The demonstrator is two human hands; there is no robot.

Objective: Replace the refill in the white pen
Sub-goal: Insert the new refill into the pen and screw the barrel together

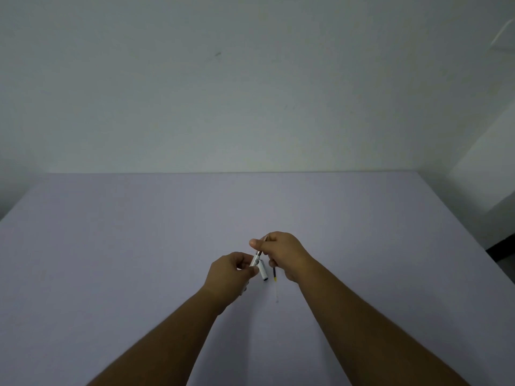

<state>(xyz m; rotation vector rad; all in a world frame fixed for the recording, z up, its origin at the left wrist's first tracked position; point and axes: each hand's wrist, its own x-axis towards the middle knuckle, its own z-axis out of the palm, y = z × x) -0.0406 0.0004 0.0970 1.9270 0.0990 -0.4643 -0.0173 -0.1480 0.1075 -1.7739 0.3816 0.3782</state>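
Note:
My left hand [230, 274] grips the white pen barrel [254, 260], which tilts up to the right. My right hand [281, 253] pinches the pen's metal tip section [260, 247] at the barrel's upper end; both hands meet over the table. Below them a white cap [263, 273] lies on the table. To the cap's right lies a thin refill [276, 285] with a dark upper part and a clear, pale lower length. My fingers hide most of the barrel and the tip.
The table [139, 246] has a pale lilac surface that reaches a plain wall at the back. Its right edge runs diagonally past a white panel [485, 168] and a dark floor strip at the far right.

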